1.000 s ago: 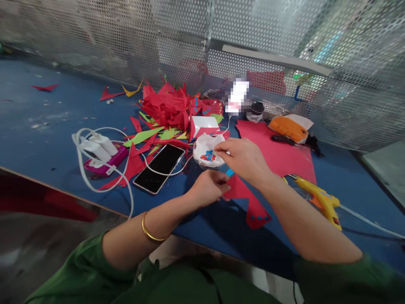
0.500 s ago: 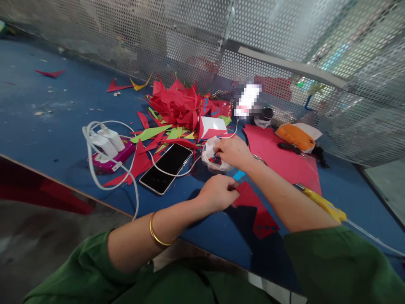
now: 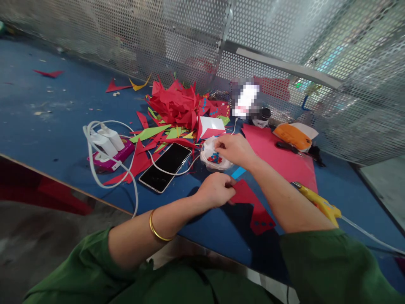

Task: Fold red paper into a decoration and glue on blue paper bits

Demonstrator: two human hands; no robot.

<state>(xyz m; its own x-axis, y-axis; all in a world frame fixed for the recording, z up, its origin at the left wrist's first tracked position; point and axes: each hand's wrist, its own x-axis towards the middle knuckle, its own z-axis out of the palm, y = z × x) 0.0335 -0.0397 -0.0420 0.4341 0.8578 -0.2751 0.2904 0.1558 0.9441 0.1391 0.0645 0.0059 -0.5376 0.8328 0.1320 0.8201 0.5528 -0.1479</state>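
My left hand (image 3: 217,190) is closed at the edge of a red paper cut-out (image 3: 249,202), its thumb and fingers gripping the left end. A row of dark blue dots marks the paper's lower end. Beyond it, my right hand (image 3: 236,148) hangs over a white plastic bag (image 3: 208,147) opened like a bowl. Small red and blue pieces (image 3: 215,158) lie inside the bag. The right fingertips are pinched together above its right side, and what they hold, if anything, is too small to make out. A bright blue strip (image 3: 238,172) lies between the two hands.
A phone (image 3: 165,168) with a white cable lies left of the bag, beside a purple power block (image 3: 112,156). Red paper scraps (image 3: 177,101) are heaped behind. To the right are a red sheet (image 3: 281,156) and a yellow glue gun (image 3: 319,204). Perforated metal panels (image 3: 196,50) stand at the back.
My right hand has lifted slightly and drawn back from the pieces in the bag, which now show more. My left hand stays on the red paper cut-out, and the view has shifted a little.
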